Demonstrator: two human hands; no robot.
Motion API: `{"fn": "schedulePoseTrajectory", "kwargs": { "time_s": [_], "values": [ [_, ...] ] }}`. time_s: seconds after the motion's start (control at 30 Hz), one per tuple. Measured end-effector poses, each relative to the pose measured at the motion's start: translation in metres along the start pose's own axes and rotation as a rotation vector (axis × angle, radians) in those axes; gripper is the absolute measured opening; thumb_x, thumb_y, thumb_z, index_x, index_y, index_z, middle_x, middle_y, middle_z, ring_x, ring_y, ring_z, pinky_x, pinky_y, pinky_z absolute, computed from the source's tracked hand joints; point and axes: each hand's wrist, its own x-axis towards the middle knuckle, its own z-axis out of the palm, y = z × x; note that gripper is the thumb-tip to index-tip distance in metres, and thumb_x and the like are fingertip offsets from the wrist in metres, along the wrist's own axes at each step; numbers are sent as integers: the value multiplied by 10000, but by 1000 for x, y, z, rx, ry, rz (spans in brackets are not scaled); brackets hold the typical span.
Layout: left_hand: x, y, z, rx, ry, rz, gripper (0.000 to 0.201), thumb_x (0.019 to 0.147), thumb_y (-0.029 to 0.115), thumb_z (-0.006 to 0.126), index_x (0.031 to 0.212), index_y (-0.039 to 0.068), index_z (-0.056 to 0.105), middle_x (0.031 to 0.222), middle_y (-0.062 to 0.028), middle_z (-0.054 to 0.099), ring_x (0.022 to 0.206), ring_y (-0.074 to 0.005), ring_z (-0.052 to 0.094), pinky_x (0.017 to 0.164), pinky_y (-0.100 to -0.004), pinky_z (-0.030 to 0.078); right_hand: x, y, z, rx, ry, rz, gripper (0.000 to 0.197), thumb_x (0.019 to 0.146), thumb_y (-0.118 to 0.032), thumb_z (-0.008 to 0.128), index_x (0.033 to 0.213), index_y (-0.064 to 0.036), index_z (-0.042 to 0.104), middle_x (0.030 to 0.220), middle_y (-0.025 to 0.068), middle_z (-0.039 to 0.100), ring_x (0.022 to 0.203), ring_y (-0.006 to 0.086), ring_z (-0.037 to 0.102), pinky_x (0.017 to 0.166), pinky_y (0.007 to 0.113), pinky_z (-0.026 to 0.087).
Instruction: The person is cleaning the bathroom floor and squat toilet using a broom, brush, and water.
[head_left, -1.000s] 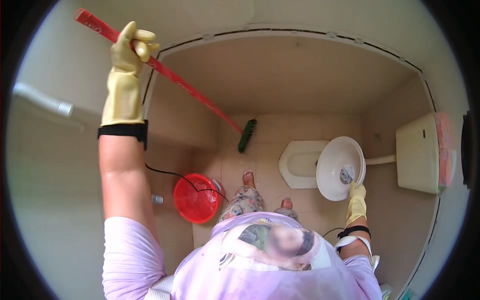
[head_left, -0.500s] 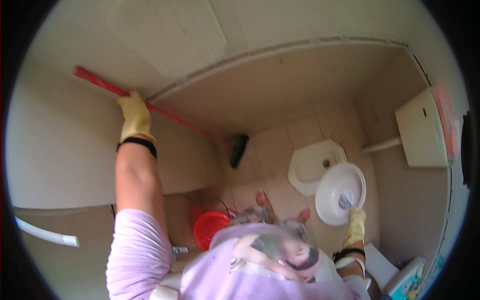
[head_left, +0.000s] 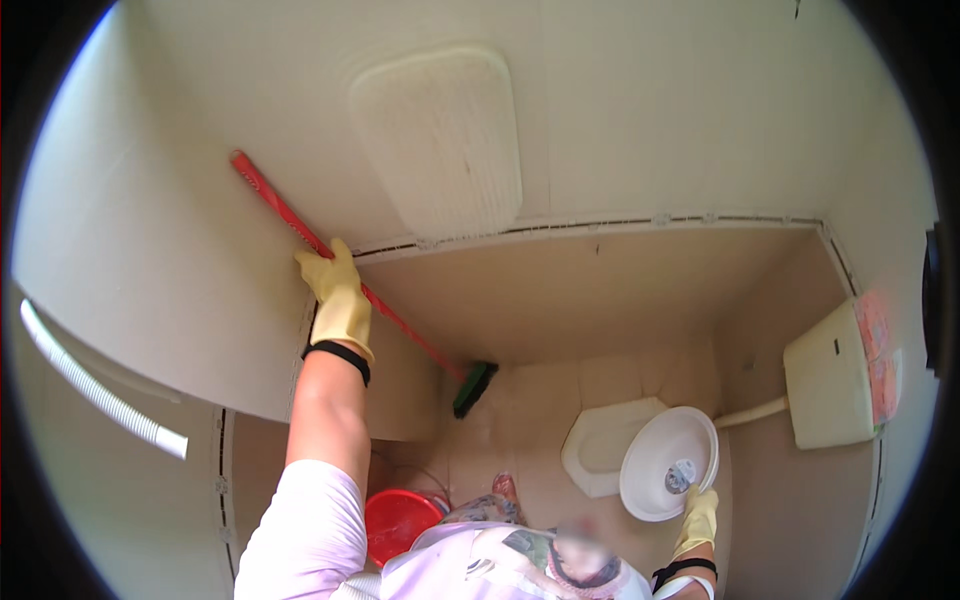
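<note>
My left hand (head_left: 338,290), in a yellow rubber glove, is closed round the red handle of a broom (head_left: 405,330). The handle slants from the upper left wall down to a green head with dark bristles in the floor corner. At the right, my right hand (head_left: 697,517), gloved in yellow too, grips the rim of a white plastic basin (head_left: 645,465). The basin is tilted and overlaps part of the white squat toilet (head_left: 590,450). A round label or patch shows on the basin's inside.
By my feet on the left stands a red bucket (head_left: 400,525). A cream cistern (head_left: 828,380) with a pipe hangs on the right wall, pink packs (head_left: 875,355) beside it. A white corrugated hose (head_left: 100,400) hangs at far left. A pale panel (head_left: 445,140) is on the front wall.
My view has tilted upward, so the room sits lower in the picture and more of the front wall shows. Both hands keep their hold on the broom and the basin.
</note>
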Motion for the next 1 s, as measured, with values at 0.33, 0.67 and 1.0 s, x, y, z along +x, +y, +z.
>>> {"fn": "schedulePoseTrajectory", "kwargs": {
  "time_s": [0.33, 0.67, 1.0],
  "values": [
    [-221, 41, -129, 26, -508, -4, 492, 911, 323, 632, 1263, -10, 549, 1166, -250, 636, 1136, -378, 588, 976, -426, 443, 53, -33, -7, 250, -245, -321, 349, 880, -127, 609, 1144, 96, 657, 1007, 211, 716, 898, 284, 701, 788, 387, 535],
    [-433, -44, -318, 490, -1227, -756, 856, 904, 633, 533, 1524, 79, 334, 1524, -172, 405, 1391, -305, 409, 1146, -398, 350, -49, -65, -17, 346, -922, -167, 392, 905, -126, 622, 1251, 55, 593, 1100, 171, 689, 926, 274, 702, 774, 399, 605],
    [-499, -161, -504, -7, -692, -1293, 439, 926, 296, 661, 1294, 70, 579, 1148, -82, 672, 1005, -164, 651, 863, -352, 519, -221, -69, 42, -59, -1363, -378, 374, 904, -129, 641, 1198, 97, 596, 1059, 222, 682, 858, 318, 707, 739, 430, 604]
  ]
}}
